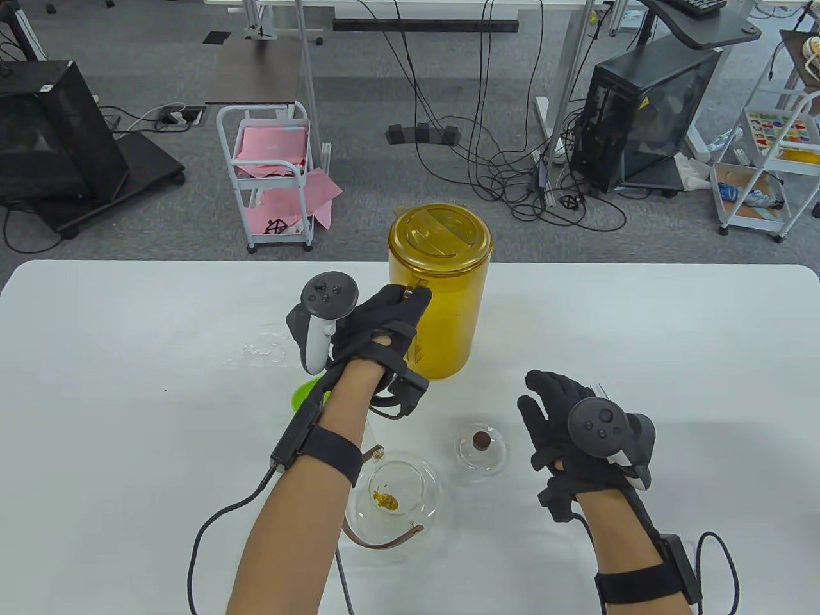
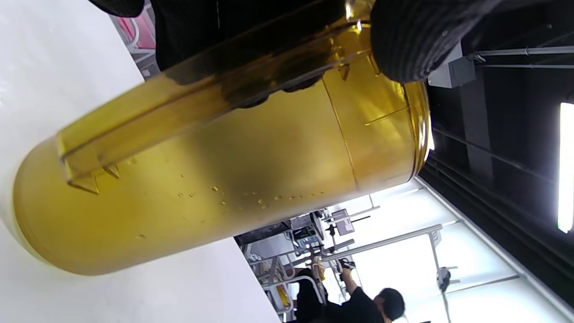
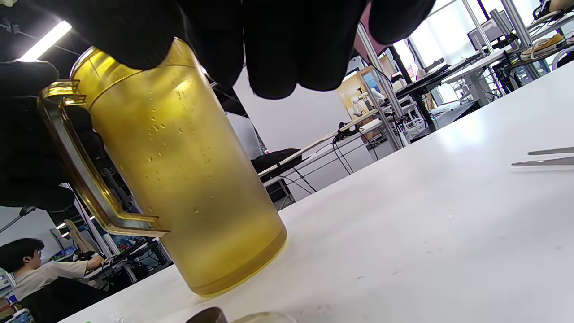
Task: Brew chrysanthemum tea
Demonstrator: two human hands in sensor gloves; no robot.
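A tall yellow pitcher (image 1: 442, 288) with a lid stands upright on the white table (image 1: 640, 333); the same pitcher (image 2: 233, 179) (image 3: 179, 170) fills both wrist views. My left hand (image 1: 384, 320) grips the pitcher's handle (image 3: 76, 166), fingers curled round it. My right hand (image 1: 564, 423) hovers open, to the right of the pitcher, holding nothing. A glass teapot (image 1: 394, 496) with yellow chrysanthemum at its bottom sits near the front, partly under my left forearm. A small glass lid (image 1: 480, 443) with a brown knob lies beside it.
A green object (image 1: 306, 394) peeks out from under my left wrist. Water drops (image 1: 259, 351) lie on the table left of the pitcher. Metal tongs (image 3: 545, 157) rest on the table at the right. A person sits at a desk in the background.
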